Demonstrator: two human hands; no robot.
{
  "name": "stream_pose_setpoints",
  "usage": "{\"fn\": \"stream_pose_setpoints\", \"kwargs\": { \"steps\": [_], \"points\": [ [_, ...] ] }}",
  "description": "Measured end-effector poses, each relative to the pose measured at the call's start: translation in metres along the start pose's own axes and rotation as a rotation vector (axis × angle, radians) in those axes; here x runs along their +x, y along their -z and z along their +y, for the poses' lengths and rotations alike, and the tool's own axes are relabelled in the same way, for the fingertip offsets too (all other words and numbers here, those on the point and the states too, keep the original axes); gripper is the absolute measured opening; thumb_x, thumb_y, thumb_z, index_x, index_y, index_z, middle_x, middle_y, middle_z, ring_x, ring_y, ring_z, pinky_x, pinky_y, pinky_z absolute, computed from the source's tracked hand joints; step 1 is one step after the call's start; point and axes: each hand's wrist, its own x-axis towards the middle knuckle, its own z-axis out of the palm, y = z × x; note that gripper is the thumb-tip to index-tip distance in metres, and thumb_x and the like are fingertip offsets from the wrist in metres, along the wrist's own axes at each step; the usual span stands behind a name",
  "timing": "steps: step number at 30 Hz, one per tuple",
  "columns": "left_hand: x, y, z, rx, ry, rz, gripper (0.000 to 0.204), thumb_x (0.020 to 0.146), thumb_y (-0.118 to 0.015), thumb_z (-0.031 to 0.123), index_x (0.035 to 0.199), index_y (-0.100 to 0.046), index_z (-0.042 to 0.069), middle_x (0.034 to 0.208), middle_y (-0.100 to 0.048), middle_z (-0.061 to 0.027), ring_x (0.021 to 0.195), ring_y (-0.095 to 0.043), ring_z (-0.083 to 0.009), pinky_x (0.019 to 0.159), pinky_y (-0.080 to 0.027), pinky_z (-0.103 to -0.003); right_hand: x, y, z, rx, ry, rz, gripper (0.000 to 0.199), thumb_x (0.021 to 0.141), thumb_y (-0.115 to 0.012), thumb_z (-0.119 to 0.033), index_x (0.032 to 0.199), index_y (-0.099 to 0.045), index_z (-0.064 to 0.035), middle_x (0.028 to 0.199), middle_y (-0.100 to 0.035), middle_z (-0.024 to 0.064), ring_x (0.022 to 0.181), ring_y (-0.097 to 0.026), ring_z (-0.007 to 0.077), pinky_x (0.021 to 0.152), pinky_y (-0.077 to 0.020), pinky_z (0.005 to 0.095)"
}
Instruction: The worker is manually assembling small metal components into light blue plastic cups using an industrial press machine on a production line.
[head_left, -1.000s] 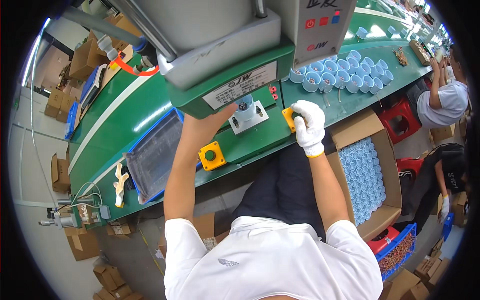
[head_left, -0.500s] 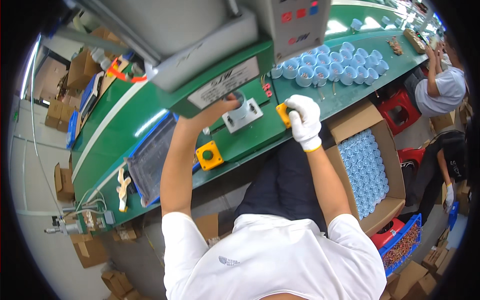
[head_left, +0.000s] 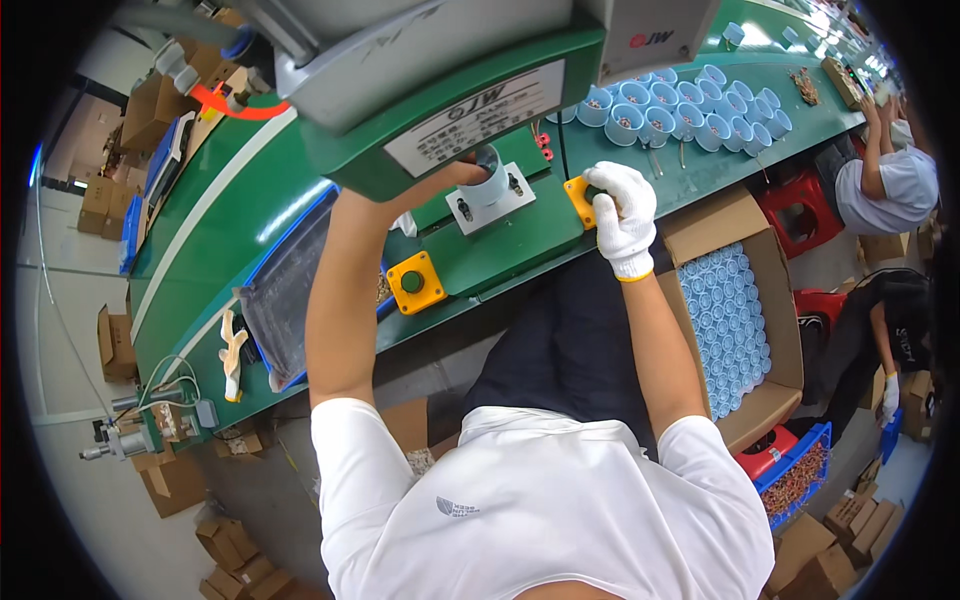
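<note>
Head view: since a second ago my view has dipped and pulled closer to the press, so the green machine head (head_left: pixel 440 95) now fills the top of the frame. My hands have barely shifted, which I read as the part being seated and the press cycle about to be triggered. My bare left hand (head_left: pixel 462 172) reaches under the machine head, its grip closed around the pale blue cylindrical cap (head_left: pixel 490 178) that stands upright on the metal fixture plate (head_left: pixel 492 203). My gloved right hand (head_left: pixel 622 208) rests with fingers curled together over the right yellow push-button box (head_left: pixel 580 195). The left yellow push-button box (head_left: pixel 415 282) sits untouched on the green tabletop (head_left: pixel 250 190), well apart from either hand. A carton of blue caps (head_left: pixel 725 320) stands by my right side.
</note>
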Motion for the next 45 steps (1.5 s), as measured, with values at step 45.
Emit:
{"fn": "stream_pose_setpoints", "kwargs": {
  "steps": [45],
  "points": [
    [-0.241,-0.005,-0.111,-0.106,0.436,-0.050,0.024,0.093,-0.084,0.016,0.109,-0.076,0.000,0.089,-0.075,-0.0130,0.078,-0.072,-0.0286,0.076,-0.058,-0.039,-0.052,-0.011,0.024,0.061,-0.322,0.062,0.038,0.115,-0.052,-0.029,0.119,-0.070,0.0042,0.131,-0.076,0.0225,0.129,-0.068,0.0360,0.114,-0.0507,0.0486]
  ]
}}
